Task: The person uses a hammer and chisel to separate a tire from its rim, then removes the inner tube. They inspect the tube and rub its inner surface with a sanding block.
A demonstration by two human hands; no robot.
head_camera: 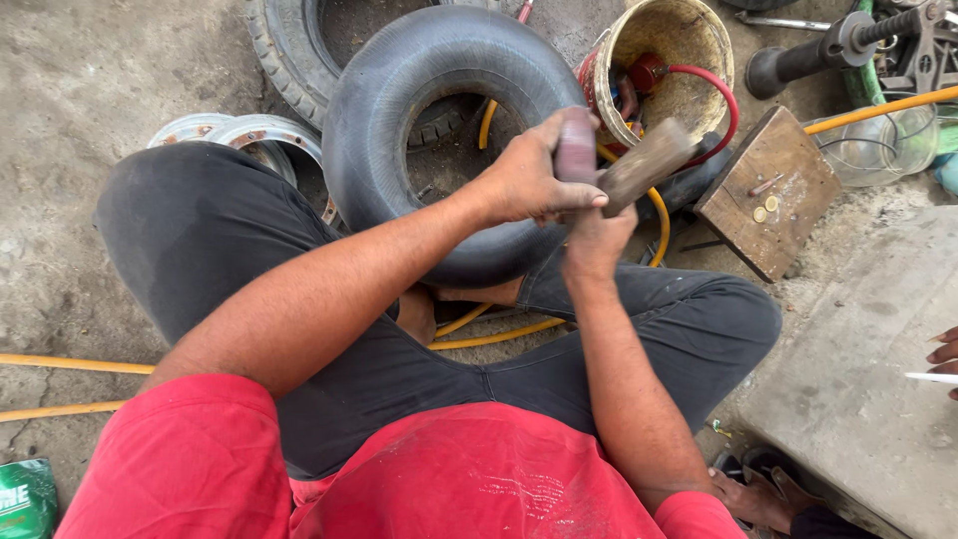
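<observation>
Inner tube (399,90), black and inflated, stands on edge between my knees at centre, leaning against a treaded tyre (284,45) on the far side. I record my left hand (524,180) just in front of the tube's near-right shoulder, fingers clenched round a short dull-pink cylindrical piece (576,148). My right hand (596,240) sits directly below it, touching it; what its fingers clasp is hidden, so I cannot tell, though a wooden block-like tool (647,160) juts up to the right from the two hands, its long axis slanting toward the far right. Both hands are equally close to the tube. Room is tight: a dirty bucket (674,45) with a red hose (714,90) stands just right of the tube, a wooden block (768,190) farther right, metal rims (235,135) left. Yellow hose (499,334) runs under my legs. Another person's hand (943,354) shows at the right edge.
</observation>
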